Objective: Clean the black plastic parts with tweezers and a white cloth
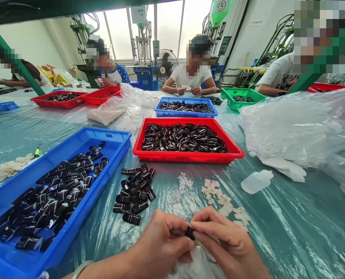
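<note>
Close to me, my left hand (169, 238) and my right hand (218, 236) meet with fingertips pinched on one small black plastic part (190, 232). Most of that part is hidden by the fingers. A white cloth (199, 263) shows beneath the hands; whether either hand grips it I cannot tell. Just beyond, a loose pile of black parts (134, 193) with pale lines lies on the plastic-covered table. Tiny whitish bits (184, 184) and small white finger-cot-like pieces (218, 195) are scattered ahead of my right hand.
A blue tray (108, 182) at left and a red tray (189, 156) ahead hold many black parts. At right lie a translucent bottle (256, 182) and a large clear plastic bag (291, 131). Several people sit across the table, near more trays, with a green post (15, 62) at left.
</note>
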Demonstrator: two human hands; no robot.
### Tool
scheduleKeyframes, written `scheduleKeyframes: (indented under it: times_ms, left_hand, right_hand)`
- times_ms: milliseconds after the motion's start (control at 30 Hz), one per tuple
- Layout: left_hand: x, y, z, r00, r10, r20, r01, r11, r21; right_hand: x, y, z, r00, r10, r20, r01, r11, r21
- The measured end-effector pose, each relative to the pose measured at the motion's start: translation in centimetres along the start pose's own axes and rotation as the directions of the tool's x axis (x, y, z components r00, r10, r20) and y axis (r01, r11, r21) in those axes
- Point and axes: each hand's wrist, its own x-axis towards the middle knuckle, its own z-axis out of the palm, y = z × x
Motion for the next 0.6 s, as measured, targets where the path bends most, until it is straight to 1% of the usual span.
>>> scheduleKeyframes:
  times_ms: [100, 200, 267, 333, 367, 433, 500, 533, 600]
  left_hand:
    - [0.3, -0.2, -0.1, 0.999, -0.043, 0.012, 0.044, 0.996, -0.073]
    - [0.6, 0.0, -0.4, 0.996, -0.085, 0.017, 0.087, 0.982, -0.166]
    - [0.7, 0.3, -0.8, 0.994, -0.106, -0.003, 0.103, 0.972, -0.213]
    - [0.7, 0.5, -1.1, 0.993, -0.115, -0.015, 0.109, 0.967, -0.229]
    - [0.7, 0.5, -1.2, 0.993, -0.118, -0.013, 0.111, 0.966, -0.235]
    - [0.7, 0.5, -1.3, 0.993, -0.116, -0.006, 0.11, 0.955, -0.276]
    - [0.6, 0.4, -1.3, 0.993, -0.116, 0.002, 0.11, 0.934, -0.341]
    - [0.6, 0.3, -1.3, 0.993, -0.121, 0.007, 0.115, 0.922, -0.371]
    - [0.6, 0.2, -1.2, 0.991, -0.136, 0.022, 0.132, 0.899, -0.417]
  right_hand:
    - [0.2, -0.1, 0.1, 1.0, 0.025, 0.001, -0.025, 1.0, 0.014]
    - [0.5, 0.0, -0.1, 1.0, -0.012, -0.022, 0.012, 1.0, -0.003]
    - [0.6, 0.3, -0.2, 0.995, -0.053, -0.079, 0.045, 0.994, -0.099]
    - [0.8, 0.8, -0.4, 0.987, -0.099, -0.123, 0.063, 0.962, -0.267]
    - [1.0, 1.2, -0.4, 0.984, -0.129, -0.124, 0.076, 0.93, -0.36]
    - [1.3, 1.9, -0.3, 0.981, -0.182, -0.062, 0.123, 0.84, -0.528]
    - [1.6, 2.7, -0.1, 0.978, -0.206, 0.034, 0.179, 0.746, -0.641]
    - [1.7, 3.1, 0.1, 0.976, -0.208, 0.071, 0.201, 0.713, -0.672]
    - [1.8, 3.6, 0.4, 0.973, -0.203, 0.11, 0.222, 0.687, -0.692]
